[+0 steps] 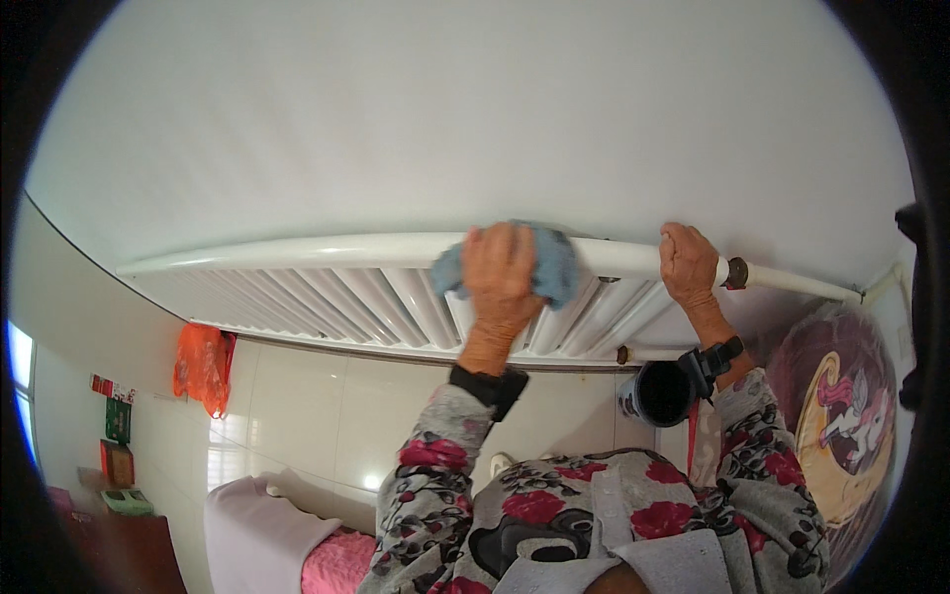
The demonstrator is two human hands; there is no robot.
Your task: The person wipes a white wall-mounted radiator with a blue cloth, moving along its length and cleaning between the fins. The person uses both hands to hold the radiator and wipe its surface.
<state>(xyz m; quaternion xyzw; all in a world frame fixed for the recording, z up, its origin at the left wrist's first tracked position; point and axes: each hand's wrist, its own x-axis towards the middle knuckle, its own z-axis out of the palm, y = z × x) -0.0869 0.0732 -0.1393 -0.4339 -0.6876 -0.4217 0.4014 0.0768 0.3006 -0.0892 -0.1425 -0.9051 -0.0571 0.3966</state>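
Observation:
My left hand presses a blue-grey cloth onto the rounded top rail of a white radiator. The cloth drapes over the rail and sticks out on both sides of the hand. Farther right, my right hand has its fingers curled over the same rail, close to its end. A dark pipe fitting lies just beyond that hand and joins the rail to a white pipe. White vertical tubes run down below the rail. Both wrists wear black bands.
A dark-mouthed bucket stands on the tiled floor below my right forearm. An orange plastic bag is near the radiator's left end. A plastic-covered round item with a cartoon unicorn is at right. A bed is lower left.

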